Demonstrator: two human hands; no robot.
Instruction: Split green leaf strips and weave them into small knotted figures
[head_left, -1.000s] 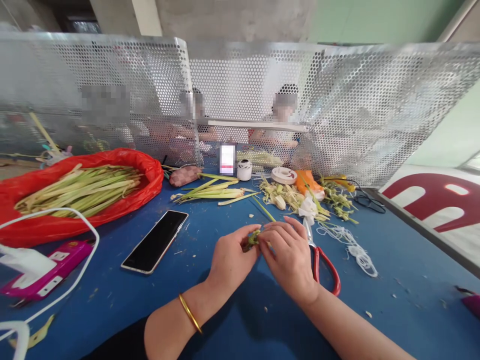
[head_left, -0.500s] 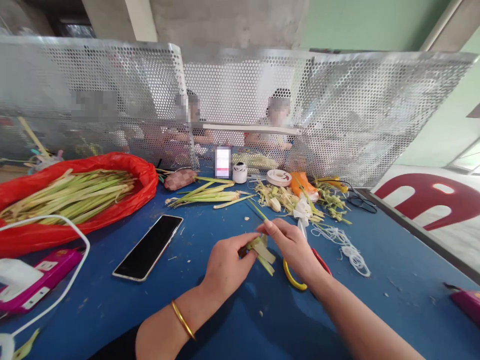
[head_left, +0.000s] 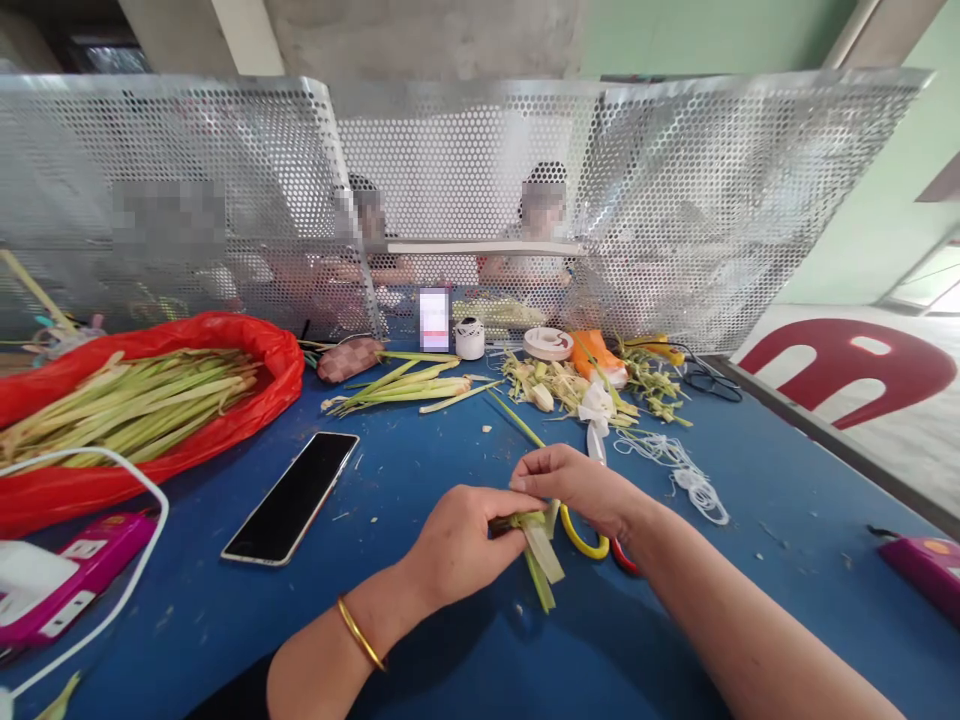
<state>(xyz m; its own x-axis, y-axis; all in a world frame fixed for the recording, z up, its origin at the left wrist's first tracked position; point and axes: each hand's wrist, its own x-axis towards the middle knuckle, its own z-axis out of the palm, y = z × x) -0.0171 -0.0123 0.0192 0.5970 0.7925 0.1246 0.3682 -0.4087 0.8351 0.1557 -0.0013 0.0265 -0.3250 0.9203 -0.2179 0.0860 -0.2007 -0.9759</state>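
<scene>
My left hand is closed around a small folded bundle of green leaf strips, whose loose ends hang down to the right past the thumb. Against its fingertips, my right hand pinches with thumb and fingers at a pale strip end of the same bundle, which the fingers partly hide. A long thin green stalk runs out beyond my right hand; where its near end stops is hidden. Under and beside my right wrist lie scissors with yellow and red handles, partly covered.
On the left, a red plastic bag holds long leaf strips, near a black phone and a purple power strip. Behind are a leaf bundle, a tape roll, leaf scraps and white string. A perforated metal screen stands beyond.
My right hand has lowered slightly and closed in on my left fingertips. The strip ends hang lower, and more of the scissors' red handle is tucked beneath my wrist. The view has shifted slightly.
</scene>
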